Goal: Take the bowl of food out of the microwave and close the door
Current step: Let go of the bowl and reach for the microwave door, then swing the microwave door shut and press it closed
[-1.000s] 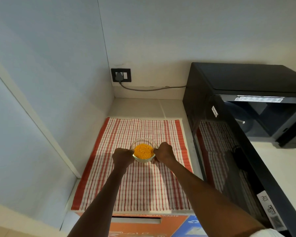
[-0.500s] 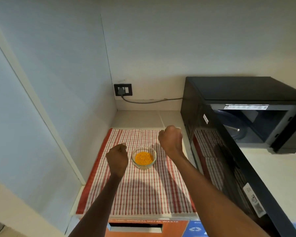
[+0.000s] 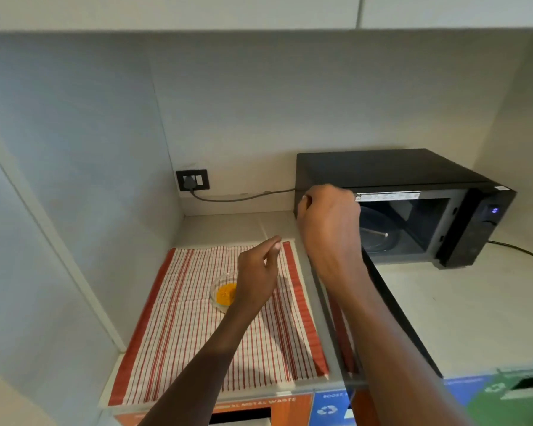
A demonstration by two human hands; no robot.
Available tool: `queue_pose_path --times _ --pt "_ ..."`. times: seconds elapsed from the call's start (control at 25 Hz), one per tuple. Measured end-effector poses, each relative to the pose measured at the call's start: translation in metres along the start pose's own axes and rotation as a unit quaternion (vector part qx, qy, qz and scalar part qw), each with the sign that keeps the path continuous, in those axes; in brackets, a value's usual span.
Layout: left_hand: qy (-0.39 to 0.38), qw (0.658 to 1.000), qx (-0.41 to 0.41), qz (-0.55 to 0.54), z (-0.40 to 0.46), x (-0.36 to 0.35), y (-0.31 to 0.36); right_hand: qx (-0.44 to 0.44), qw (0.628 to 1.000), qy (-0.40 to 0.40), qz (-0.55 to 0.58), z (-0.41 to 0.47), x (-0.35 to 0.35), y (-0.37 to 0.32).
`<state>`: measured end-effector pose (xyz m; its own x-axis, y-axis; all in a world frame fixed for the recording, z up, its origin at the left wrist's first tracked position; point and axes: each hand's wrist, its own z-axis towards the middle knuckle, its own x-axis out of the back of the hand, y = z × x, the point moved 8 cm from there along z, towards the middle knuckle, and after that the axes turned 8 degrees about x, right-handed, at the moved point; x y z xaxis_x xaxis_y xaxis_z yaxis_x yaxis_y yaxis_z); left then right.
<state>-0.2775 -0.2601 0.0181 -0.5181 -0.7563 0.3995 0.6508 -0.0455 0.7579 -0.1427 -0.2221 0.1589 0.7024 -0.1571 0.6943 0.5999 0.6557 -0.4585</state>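
Observation:
A small glass bowl (image 3: 223, 293) of orange food stands on the red-striped cloth (image 3: 182, 333), left of the black microwave (image 3: 397, 170). My left hand (image 3: 259, 272) hovers just over the bowl's right side and hides part of it; its fingers are loosely bent and hold nothing. The microwave door (image 3: 408, 330) stands open, swung out toward me, and the cavity shows only the glass turntable (image 3: 379, 235). My right hand (image 3: 330, 222) is raised in front of the cavity's left side, near the door's hinge end, fingers curled; whether it touches the door is unclear.
A wall socket (image 3: 193, 179) with a grey cable (image 3: 243, 197) sits in the back corner. A side wall closes the left, cabinets hang overhead. Below the counter edge are labelled waste bins (image 3: 253, 404). A black cord (image 3: 520, 250) lies on the counter right of the microwave.
Both hands let go of the bowl, which stays on the cloth. My right hand rose up and right to the open door's hinge end; my view lifted toward the microwave.

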Motion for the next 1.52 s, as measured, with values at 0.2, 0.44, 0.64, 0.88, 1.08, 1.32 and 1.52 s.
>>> queue_pose_path --times 0.2,0.44,0.64,0.88,1.08,1.32,1.52 --pt "-0.083 0.993 -0.076 -0.039 -0.01 -0.044 0.059 -0.029 0.998 -0.016 -0.049 -0.009 0.029 0.033" --pt "-0.15 0.986 -0.042 -0.066 -0.026 -0.077 0.075 -0.035 0.985 -0.154 -0.07 -0.03 0.022 0.08" --pt "-0.133 0.988 -0.005 -0.076 -0.037 -0.088 0.076 0.033 0.975 -0.21 -0.061 -0.044 0.015 0.105" --pt "-0.091 0.995 0.02 -0.031 -0.045 -0.11 0.098 0.128 0.966 -0.223 -0.008 -0.042 0.025 0.135" --pt "-0.052 0.998 0.026 0.024 -0.048 -0.14 0.12 0.157 0.959 -0.234 0.016 -0.033 0.031 0.176" --pt "-0.046 0.996 0.004 0.073 -0.047 -0.185 0.141 0.207 0.945 -0.252 0.015 -0.019 0.046 0.223" --pt "-0.093 0.988 -0.051 0.116 -0.04 -0.227 0.165 0.211 0.941 -0.266 0.004 -0.015 0.069 0.267"
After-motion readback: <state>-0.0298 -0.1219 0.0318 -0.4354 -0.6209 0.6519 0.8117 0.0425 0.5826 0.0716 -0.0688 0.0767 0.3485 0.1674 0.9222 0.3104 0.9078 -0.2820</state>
